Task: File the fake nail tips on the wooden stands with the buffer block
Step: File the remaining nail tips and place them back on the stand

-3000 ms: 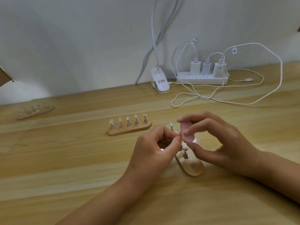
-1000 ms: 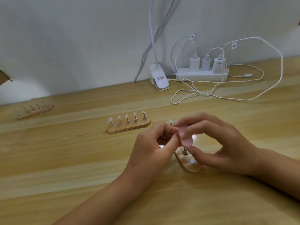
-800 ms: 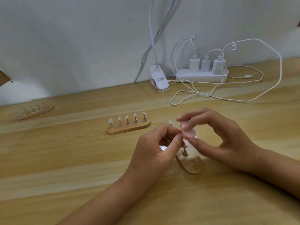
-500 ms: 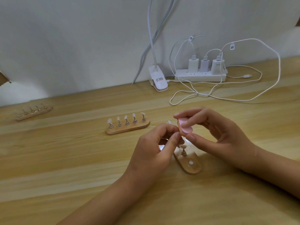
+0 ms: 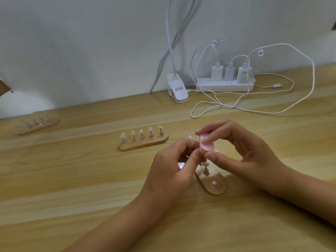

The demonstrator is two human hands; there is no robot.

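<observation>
Since one second earlier, the buffer block had been raised slightly above the near wooden stand.

Head view. The block was gripped by the right hand, with the forefinger curled over its upper end, the thumb pressed under its lower end and the other fingers curved behind. The left hand was closed in a pinch, thumb and forefinger meeting just beside the block's lower end. The held nail tip was almost wholly hidden by the thumb, and contact with the block could not be confirmed. Most of the near stand was covered by both hands; only one peg, one white spot and the rounded near end were seen. Both forearms were cut off by the frame edges. A middle stand with five tips lay well apart to the left, with table surface between. A far stand appeared blurred at the left. White cables, a power strip and a lamp clip lay by the wall.
</observation>
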